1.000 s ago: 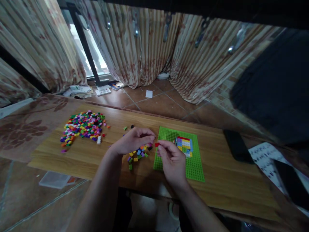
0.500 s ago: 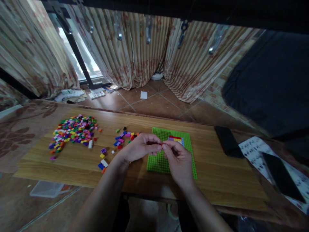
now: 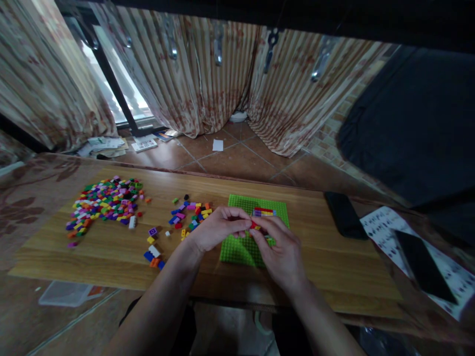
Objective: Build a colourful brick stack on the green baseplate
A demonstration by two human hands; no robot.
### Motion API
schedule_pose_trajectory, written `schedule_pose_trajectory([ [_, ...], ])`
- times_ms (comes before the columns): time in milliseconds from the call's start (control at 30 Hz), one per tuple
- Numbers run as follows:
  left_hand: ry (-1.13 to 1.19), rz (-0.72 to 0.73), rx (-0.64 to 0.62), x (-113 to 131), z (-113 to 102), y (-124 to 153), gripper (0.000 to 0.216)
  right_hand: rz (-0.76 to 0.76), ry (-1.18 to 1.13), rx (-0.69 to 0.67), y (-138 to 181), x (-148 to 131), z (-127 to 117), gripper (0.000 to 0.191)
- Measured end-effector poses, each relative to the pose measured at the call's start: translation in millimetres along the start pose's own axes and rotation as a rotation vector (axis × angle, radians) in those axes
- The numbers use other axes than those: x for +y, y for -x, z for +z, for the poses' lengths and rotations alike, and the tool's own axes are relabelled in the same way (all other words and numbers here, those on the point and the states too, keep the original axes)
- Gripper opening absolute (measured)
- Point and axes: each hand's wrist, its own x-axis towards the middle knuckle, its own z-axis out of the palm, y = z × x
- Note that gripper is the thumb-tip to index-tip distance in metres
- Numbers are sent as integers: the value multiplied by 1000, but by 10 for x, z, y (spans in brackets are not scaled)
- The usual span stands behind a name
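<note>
My left hand (image 3: 218,228) and my right hand (image 3: 279,250) meet over a green studded baseplate (image 3: 237,249) on the wooden table (image 3: 326,267). The fingertips of both pinch a small red brick (image 3: 254,225) between them. Just behind my fingers, coloured bricks (image 3: 264,212) are built on the plate, partly hidden by my right hand. A small scatter of loose bricks (image 3: 187,216) lies left of my left hand. Further left sits a large pile of mixed bricks (image 3: 104,201).
A black phone (image 3: 342,214) lies at the table's right, with printed paper (image 3: 386,232) and another dark device (image 3: 421,264) beyond it. Curtains (image 3: 208,74), a window and papers on the tiled floor (image 3: 245,158) are behind. A clear plastic lid (image 3: 65,293) lies below the table's left edge.
My left hand came away from the loose bricks and joined my right hand over the green plate. The red brick is now pinched between both hands. My view shifted right.
</note>
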Motion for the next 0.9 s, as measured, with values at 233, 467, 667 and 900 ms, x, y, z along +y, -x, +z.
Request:
schedule_pose_trajectory([
  [233,-148,-43,74,18,14,-6,21,-32,272,39,11,307,-380,22],
  [467,-242,32,302,-131,27,-139,17,-108,417,-62,104,483,-391,26],
  [667,-342,93,315,-203,70,-177,17,-128,518,-86,134,529,-314,28],
  [900,-359,65,284,-213,120,-144,16,-98,493,-94,187,540,-292,30],
])
